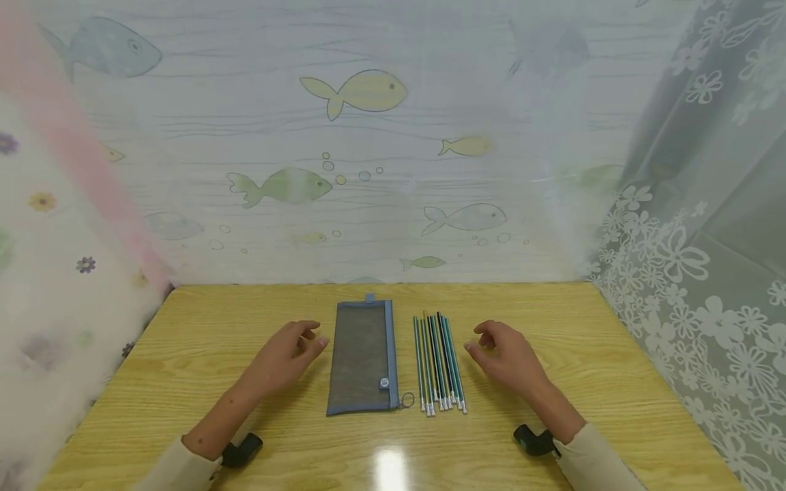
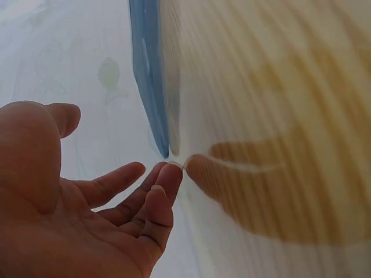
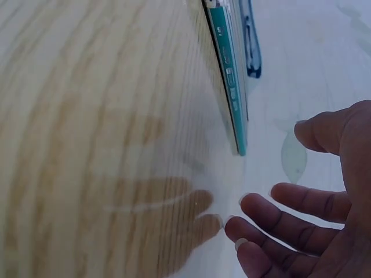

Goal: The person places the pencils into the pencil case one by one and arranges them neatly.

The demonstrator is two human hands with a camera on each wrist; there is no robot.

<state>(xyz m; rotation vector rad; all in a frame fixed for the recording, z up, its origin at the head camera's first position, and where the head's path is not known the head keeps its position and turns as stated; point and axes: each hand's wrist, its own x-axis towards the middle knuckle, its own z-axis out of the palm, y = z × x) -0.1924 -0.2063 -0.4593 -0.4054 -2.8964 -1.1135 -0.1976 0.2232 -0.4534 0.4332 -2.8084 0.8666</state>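
Note:
A grey mesh zip pouch (image 1: pixel 361 354) with blue edging lies flat on the table, its zipper along the right side and a ring at the lower right corner. Just right of it, several pencils (image 1: pixel 437 365) in green, black and yellow lie side by side, their metal-banded ends toward me. My left hand (image 1: pixel 293 354) rests beside the pouch's left edge, fingers loosely bent, holding nothing. To the right of the pencils is my right hand (image 1: pixel 506 354), relaxed and holding nothing. In the right wrist view a green pencil (image 3: pixel 229 81) lies beyond the thumb and fingers.
The wooden table (image 1: pixel 245 314) meets a fish-printed curtain (image 1: pixel 368 204) at its back edge. A floral cloth (image 1: pixel 55 273) hangs at the left, and a lace-patterned sheer curtain (image 1: pixel 681 259) borders the right. Dark devices (image 1: pixel 242 450) are strapped at both wrists.

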